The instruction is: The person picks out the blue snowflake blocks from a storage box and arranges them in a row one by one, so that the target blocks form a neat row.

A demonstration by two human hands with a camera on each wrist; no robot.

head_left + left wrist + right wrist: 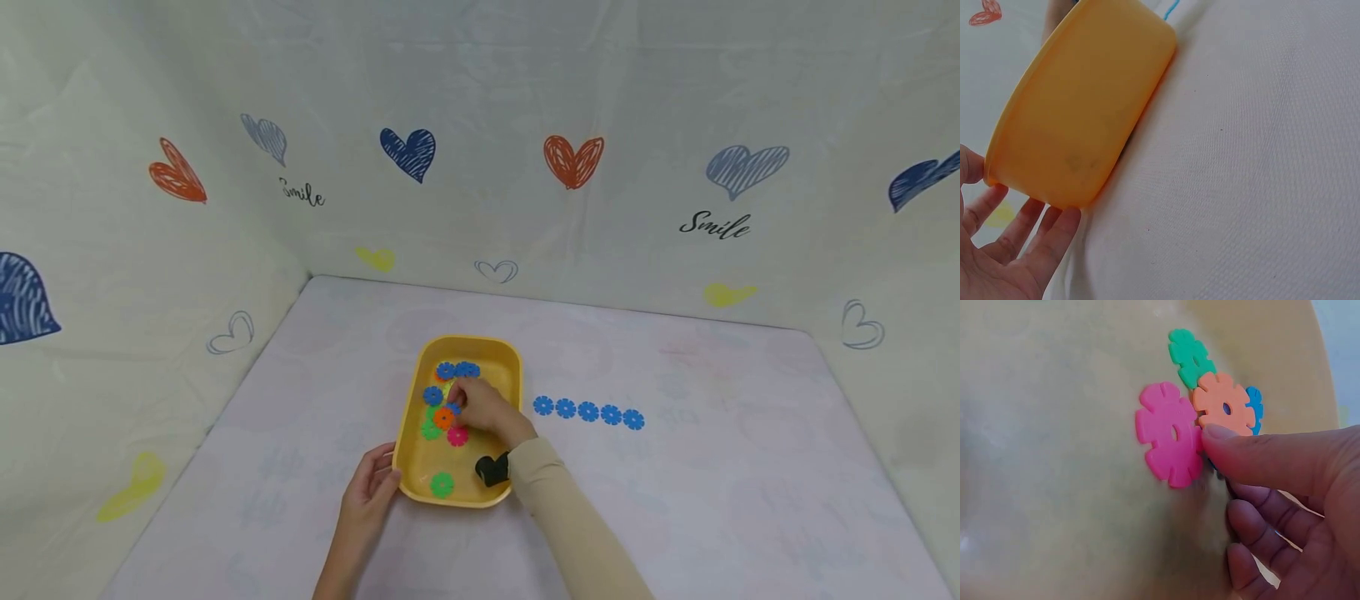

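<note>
In the head view, a yellow tray (427, 492) holds several flower-shaped notched plastic discs. My left hand (370, 483) grips the tray's near left corner; in the left wrist view the thumb is at the rim and the fingertips touch the outer wall. My right hand (483, 407) reaches inside, its thumb and fingers around a blue disc (453, 409). In the right wrist view the thumb overlaps an orange disc (1216, 403), with the blue disc (1256, 407) partly hidden behind it. A pink disc (1157, 437) lies beside the thumb, and a green disc (1185, 353) beyond it.
Right of the tray, several blue discs (588, 412) lie in a row on the pale table (720, 483). Another green disc (442, 484) is at the tray's near end. A white curtain (480, 100) printed with hearts hangs around the table.
</note>
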